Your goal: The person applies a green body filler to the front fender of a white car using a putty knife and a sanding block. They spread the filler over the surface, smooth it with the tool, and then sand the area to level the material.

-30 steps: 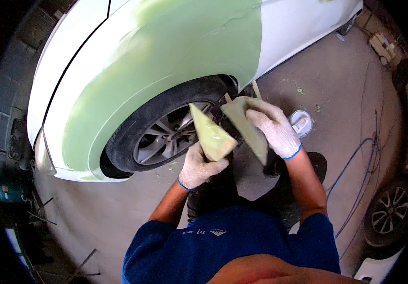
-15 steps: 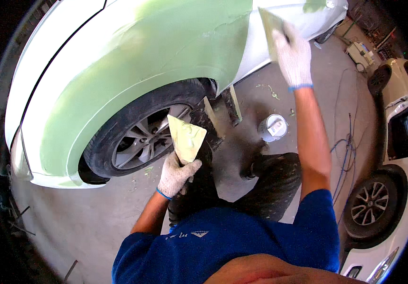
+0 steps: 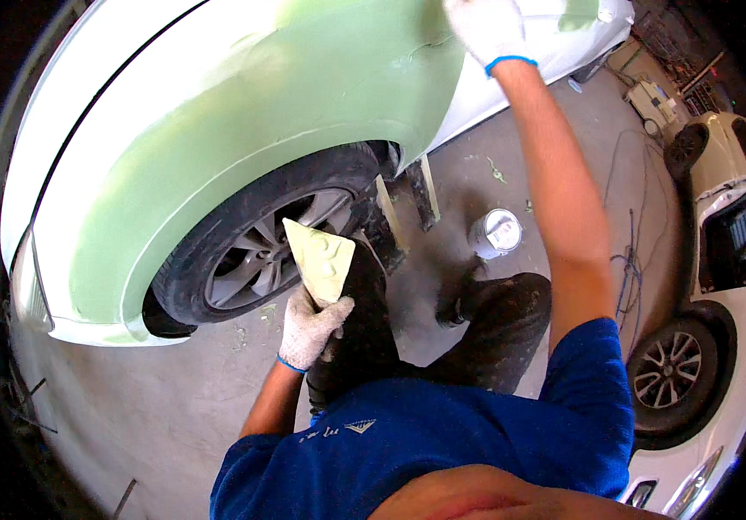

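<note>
Head view — left hand (image 3: 310, 331) clamps a board (image 3: 321, 257); beyond its fingers, right hand (image 3: 487, 28) has risen toward the car panel (image 3: 338, 82), grip unclear — work seems there.

Matt green coating (image 3: 304, 87), glossy white paintwork (image 3: 87, 52), smooth pale paste (image 3: 327, 260), knitted cloth gloves (image 3: 306, 334)

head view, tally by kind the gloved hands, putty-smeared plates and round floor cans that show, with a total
Gloved hands, left hand and right hand: 2
Putty-smeared plate: 1
Round can on the floor: 1
Total: 4
</note>
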The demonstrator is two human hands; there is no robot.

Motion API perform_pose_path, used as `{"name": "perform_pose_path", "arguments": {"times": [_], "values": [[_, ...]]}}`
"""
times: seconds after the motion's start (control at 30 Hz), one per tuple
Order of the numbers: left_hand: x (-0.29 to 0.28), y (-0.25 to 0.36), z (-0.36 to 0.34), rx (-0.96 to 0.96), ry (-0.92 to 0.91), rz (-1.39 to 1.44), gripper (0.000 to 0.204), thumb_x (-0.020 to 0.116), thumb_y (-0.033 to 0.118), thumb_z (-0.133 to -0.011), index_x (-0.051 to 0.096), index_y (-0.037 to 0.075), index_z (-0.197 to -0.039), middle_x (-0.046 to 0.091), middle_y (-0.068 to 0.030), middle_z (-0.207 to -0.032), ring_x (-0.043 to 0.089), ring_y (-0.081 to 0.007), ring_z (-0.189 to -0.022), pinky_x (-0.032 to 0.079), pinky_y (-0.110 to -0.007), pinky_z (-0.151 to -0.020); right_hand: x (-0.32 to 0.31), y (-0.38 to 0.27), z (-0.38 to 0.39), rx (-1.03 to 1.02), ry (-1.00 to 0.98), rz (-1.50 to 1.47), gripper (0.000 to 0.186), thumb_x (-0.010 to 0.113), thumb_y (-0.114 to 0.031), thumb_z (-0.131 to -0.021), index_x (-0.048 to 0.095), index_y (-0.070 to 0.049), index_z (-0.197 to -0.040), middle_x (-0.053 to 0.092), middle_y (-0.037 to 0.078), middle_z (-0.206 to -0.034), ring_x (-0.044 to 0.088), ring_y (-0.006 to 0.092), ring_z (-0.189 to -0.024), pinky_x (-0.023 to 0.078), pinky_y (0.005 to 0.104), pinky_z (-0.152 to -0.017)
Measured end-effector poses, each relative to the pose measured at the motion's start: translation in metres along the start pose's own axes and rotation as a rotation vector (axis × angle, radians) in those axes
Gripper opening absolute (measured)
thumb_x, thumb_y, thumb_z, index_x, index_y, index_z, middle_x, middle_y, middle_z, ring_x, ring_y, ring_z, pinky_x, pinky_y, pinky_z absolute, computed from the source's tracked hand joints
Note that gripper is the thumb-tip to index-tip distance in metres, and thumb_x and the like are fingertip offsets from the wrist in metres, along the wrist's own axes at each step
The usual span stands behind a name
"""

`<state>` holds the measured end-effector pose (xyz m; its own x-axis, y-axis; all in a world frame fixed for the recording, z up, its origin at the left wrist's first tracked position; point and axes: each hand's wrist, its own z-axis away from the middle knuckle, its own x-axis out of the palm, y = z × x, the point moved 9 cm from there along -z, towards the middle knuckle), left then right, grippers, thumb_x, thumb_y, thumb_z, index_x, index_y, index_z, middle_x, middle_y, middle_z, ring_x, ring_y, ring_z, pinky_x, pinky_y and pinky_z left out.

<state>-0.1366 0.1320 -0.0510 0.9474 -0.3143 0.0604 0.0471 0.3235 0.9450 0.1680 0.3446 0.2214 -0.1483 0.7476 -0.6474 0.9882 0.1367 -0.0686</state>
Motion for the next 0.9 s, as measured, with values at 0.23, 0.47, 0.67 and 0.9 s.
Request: {"name": "perform_pose_path", "arguments": {"times": [0.23,0.47,0.67,0.9], "values": [[-0.015,0.016,0.013,0.169,0.078,0.048,0.029,0.069,0.012,-0.081,0.054,0.003,-0.103,0.059,-0.0035,-0.078,0.055,-0.0114,-0.056,0.046,-0.025,-0.049,-0.046,-0.232,0.046,-0.320,-0.111,-0.378,0.027,0.055,-0.018,-0.084,0.070,-0.003,-0.100,0.068,0.023,-0.080,0.069,0.0357,-0.075,0.056,0.0460,-0.072],[-0.052,0.052,0.042,0.406,0.231,0.260,0.031,0.071,0.021,-0.086,0.045,0.006,-0.091,0.048,-0.0029,-0.066,0.044,-0.0120,-0.043,0.038,-0.027,-0.038,-0.078,-0.260,0.104,-0.360,-0.278,-1.101,0.025,0.057,-0.011,-0.091,0.069,-0.005,-0.112,0.068,0.014,-0.090,0.068,0.0241,-0.084,0.055,0.0389,-0.076],[-0.048,0.069,0.029,0.350,0.219,0.146,0.032,0.071,0.026,-0.087,0.048,0.006,-0.091,0.051,-0.0028,-0.063,0.047,-0.0110,-0.043,0.038,-0.025,-0.039,-0.046,-0.202,0.170,-0.296,-0.700,-0.974,0.026,0.055,-0.017,-0.089,0.069,-0.003,-0.106,0.067,0.021,-0.097,0.065,0.0376,-0.093,0.050,0.0462,-0.085],[-0.004,0.057,0.001,0.153,-0.026,-0.178,0.028,0.068,0.011,-0.078,0.053,0.002,-0.099,0.058,-0.0060,-0.067,0.054,-0.0138,-0.046,0.047,-0.028,-0.042,-0.066,-0.132,0.172,0.247,-0.368,-1.267,0.025,0.064,-0.016,-0.089,0.061,0.005,-0.103,0.064,0.022,-0.089,0.064,0.0252,-0.083,0.051,0.0377,-0.077]]}}
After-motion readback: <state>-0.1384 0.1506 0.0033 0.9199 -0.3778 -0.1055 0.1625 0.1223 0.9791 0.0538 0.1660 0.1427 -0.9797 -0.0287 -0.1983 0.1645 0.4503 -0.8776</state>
